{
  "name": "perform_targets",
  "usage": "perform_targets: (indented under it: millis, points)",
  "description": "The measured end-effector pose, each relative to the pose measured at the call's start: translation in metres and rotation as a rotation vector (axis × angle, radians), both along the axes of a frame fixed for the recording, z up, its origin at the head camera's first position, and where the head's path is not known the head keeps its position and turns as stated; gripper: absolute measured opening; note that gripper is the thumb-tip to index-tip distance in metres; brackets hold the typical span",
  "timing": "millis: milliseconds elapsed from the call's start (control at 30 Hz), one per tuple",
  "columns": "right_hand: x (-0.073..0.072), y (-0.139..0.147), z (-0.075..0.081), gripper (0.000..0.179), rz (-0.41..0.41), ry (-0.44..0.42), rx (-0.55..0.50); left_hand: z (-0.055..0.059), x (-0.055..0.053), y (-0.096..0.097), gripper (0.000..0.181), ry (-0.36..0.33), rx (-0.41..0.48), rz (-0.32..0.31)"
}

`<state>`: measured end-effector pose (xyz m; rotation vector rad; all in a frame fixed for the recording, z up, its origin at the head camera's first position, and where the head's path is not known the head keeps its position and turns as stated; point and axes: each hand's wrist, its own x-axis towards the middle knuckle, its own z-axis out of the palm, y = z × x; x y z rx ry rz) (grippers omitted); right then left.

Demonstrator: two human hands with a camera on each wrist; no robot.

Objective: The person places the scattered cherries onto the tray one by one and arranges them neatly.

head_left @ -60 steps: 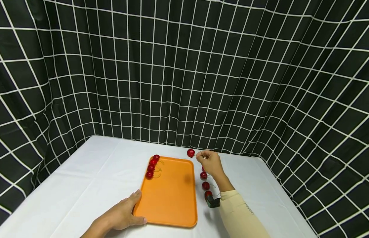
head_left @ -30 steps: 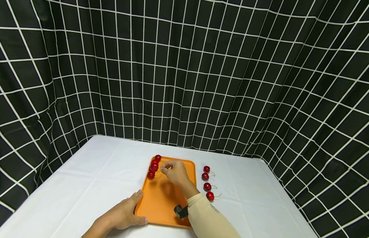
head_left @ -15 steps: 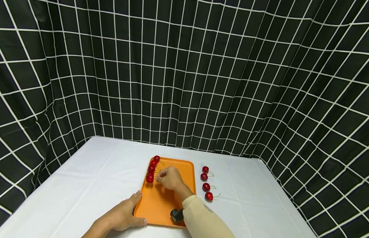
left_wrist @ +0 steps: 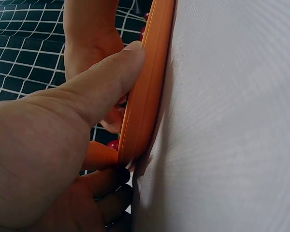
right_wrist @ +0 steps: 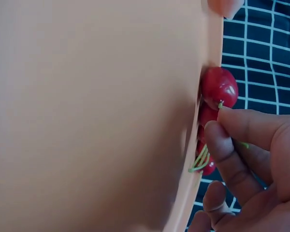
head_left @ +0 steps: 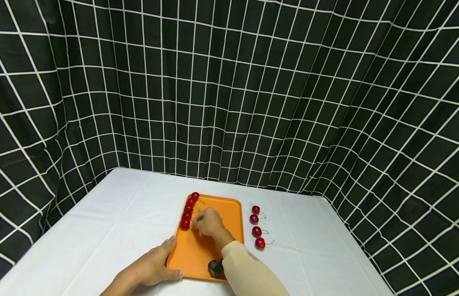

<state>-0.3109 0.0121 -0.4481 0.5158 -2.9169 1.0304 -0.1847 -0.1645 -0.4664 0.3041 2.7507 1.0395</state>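
My right hand [head_left: 209, 222] is over the left part of the orange tray [head_left: 229, 213]. Its thumb and index finger pinch the stem of a red cherry [head_left: 184, 224], as the right wrist view also shows with the cherry [right_wrist: 218, 87] at the tray's rim. This cherry is at the near end of a row of several cherries [head_left: 188, 209] along the tray's left edge. My left hand [head_left: 149, 266] rests at the tray's near left corner, thumb on the near rim and fingers spread along the left side. The left wrist view shows the thumb straight against the rim.
To the right of the tray, several stemmed cherries [head_left: 254, 218] lie in a line on the white tablecloth [head_left: 307, 246]. A black curtain with a white grid [head_left: 222, 102] surrounds the table at the back and sides.
My right hand has carried the cherry from right of the tray to its left edge, then down to the row's near end. My left hand has stayed at the corner.
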Motion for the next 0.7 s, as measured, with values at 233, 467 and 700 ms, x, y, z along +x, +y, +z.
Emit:
perform_targets:
  millis: [233,467,700]
  points:
    - [0.002,0.000,-0.003,0.015,-0.032,-0.048,-0.040,0.001,0.001,0.001,0.106,0.003,0.011,-0.007]
    - [0.009,0.004,0.004,0.008,-0.058,-0.006,0.016,0.001,0.002,0.003,0.107,-0.002,0.012,-0.004]
    - [0.023,0.030,0.046,0.012,-0.037,0.046,-0.211,0.004,0.001,0.001,0.107,-0.012,-0.004,0.015]
